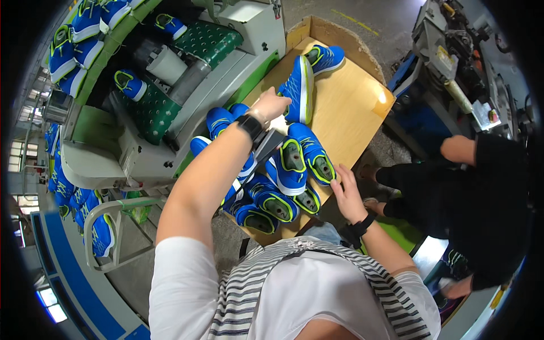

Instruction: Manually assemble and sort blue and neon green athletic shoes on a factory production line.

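Note:
My left hand (273, 106) reaches across to a blue sports shoe (295, 90) with a white and lime sole. Its fingers are curled at the shoe's left edge, and the shoe lies on its side, sole to the right. Close to my left wrist is a dark grey flat-sided object (268, 146), partly hidden. My right hand (348, 195) is open, its fingertips against the heel end of another blue shoe (313, 152) with a grey-green insert in its opening. Several similar shoes crowd together between my hands, among them one (274, 203) in the near row.
The shoes rest on a wooden table (354, 122) with a raised cardboard edge (341, 35). Left of it stands a machine with a green studded belt (212, 42) carrying small shoes. A shoe rack (93, 68) is farther left. Another person (481, 198) in black is at the right.

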